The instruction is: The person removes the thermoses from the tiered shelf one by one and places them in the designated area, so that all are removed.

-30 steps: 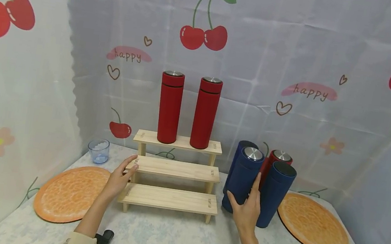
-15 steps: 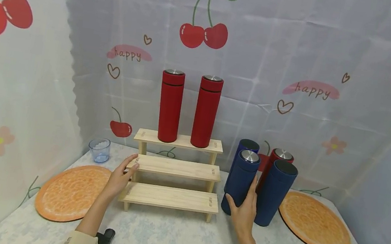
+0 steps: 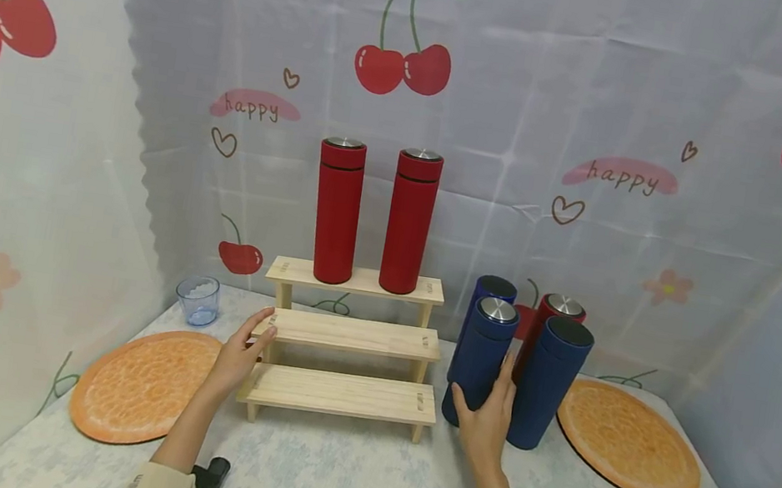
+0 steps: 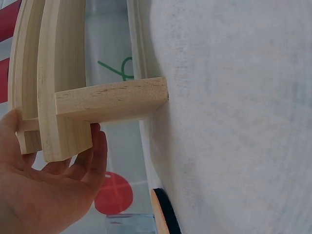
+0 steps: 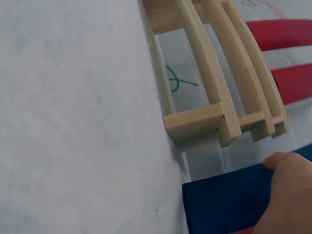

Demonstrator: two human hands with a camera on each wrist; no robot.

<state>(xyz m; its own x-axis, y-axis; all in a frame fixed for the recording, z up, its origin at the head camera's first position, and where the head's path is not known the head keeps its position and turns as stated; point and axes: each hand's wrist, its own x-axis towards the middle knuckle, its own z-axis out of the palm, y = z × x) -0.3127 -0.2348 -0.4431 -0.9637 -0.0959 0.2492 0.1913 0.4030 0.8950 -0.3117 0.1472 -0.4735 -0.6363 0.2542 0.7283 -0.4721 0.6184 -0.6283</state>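
My right hand (image 3: 485, 427) grips a blue thermos bottle (image 3: 482, 359) with a steel lid top, thumb on its left side and fingers along its right. In the right wrist view the blue bottle's (image 5: 224, 195) base is right at the tabletop. My left hand (image 3: 239, 356) holds the left end of a three-step wooden shelf (image 3: 338, 392) at the middle step. In the left wrist view its fingers wrap around the end of the board (image 4: 66, 122). Two red thermos bottles (image 3: 336, 219) stand upright on the top step.
Behind the held bottle stand another blue bottle (image 3: 494, 287) and a red bottle (image 3: 564, 305); a dark-topped blue bottle (image 3: 550, 386) is at its right. Round orange mats lie at left (image 3: 142, 388) and right (image 3: 627, 440). A clear blue glass (image 3: 198, 302) stands at the back left.
The right hand and the steel-topped blue bottle have shifted slightly left and nearer, showing more of the blue bottle behind. The left hand has stayed at the shelf.
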